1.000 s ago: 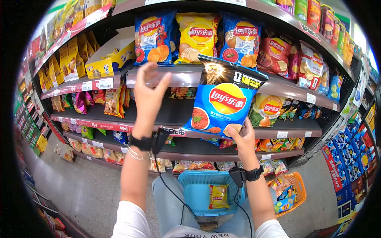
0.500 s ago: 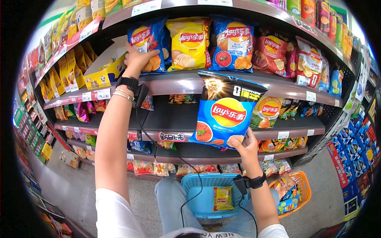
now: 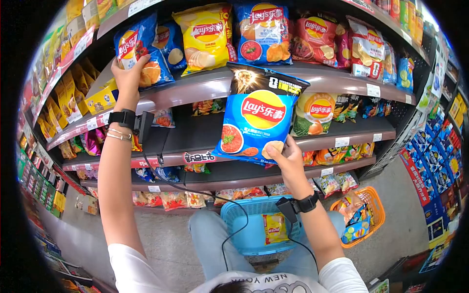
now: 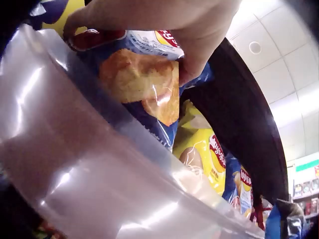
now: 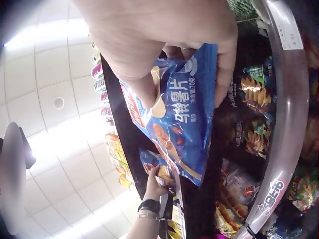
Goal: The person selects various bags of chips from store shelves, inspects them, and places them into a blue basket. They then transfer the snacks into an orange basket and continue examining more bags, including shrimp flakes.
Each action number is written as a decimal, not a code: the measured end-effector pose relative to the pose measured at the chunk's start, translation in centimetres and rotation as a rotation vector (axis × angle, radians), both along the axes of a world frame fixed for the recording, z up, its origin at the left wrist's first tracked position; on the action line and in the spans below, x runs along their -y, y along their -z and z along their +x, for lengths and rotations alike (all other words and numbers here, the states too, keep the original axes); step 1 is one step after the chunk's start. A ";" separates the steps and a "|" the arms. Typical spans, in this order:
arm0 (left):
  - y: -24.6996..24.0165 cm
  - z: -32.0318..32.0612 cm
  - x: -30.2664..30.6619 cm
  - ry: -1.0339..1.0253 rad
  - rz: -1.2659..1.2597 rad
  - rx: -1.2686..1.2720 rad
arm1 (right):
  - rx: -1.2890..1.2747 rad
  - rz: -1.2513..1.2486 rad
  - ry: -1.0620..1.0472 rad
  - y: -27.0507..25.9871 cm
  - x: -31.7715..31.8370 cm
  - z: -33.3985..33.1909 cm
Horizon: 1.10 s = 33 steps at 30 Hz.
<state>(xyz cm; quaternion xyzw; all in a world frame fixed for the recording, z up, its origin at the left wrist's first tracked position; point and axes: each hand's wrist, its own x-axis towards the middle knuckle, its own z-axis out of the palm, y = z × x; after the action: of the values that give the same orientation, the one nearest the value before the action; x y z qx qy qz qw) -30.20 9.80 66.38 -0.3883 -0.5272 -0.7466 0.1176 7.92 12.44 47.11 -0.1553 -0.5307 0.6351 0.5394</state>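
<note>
My left hand [image 3: 128, 78] grips a blue Lay's chip bag [image 3: 155, 68] by its sides at the left end of the upper shelf. The bag leans to the left, and a second blue bag [image 3: 173, 46] shows behind it. In the left wrist view, thumb and fingers lie around the gripped bag's printed front, close over the shelf edge [image 4: 89, 154]. Lower and to the right, my right hand [image 3: 291, 163] pinches the bottom corner of a blue and black Lay's bag [image 3: 244, 134], held upright in front of the shelves with its front facing me.
Beside the gripped bag stand a yellow Lay's bag [image 3: 205, 36], another blue one [image 3: 264, 34] and red ones [image 3: 315, 41]. A yellow carton [image 3: 101, 97] sits left. On the floor are a blue basket [image 3: 234, 244] with a yellow packet [image 3: 275, 228] and an orange basket [image 3: 378, 210].
My left hand went from the air onto the left blue bag, then tilted and shifted it left, uncovering the bag behind. The right hand still holds its bag.
</note>
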 end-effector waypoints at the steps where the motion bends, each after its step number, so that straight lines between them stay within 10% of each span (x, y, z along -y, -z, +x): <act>1: -0.2 0.0 0.5 0.048 0.006 0.025 | -0.012 -0.011 -0.004 0.2 0.0 -0.2; 17: 2.7 0.5 5.8 -0.029 0.255 -0.035 | -0.058 0.059 -0.049 -1.7 1.3 -2.5; 33: 5.0 1.7 14.6 -0.015 0.465 0.020 | -0.079 0.471 -0.036 -14.7 -0.5 -17.2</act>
<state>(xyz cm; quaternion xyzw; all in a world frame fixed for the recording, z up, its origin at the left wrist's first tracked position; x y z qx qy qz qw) -28.46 -4.80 61.35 -0.3396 -0.3450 -0.8508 0.2042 -9.28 12.90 61.79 0.0093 -0.6454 0.5089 0.5695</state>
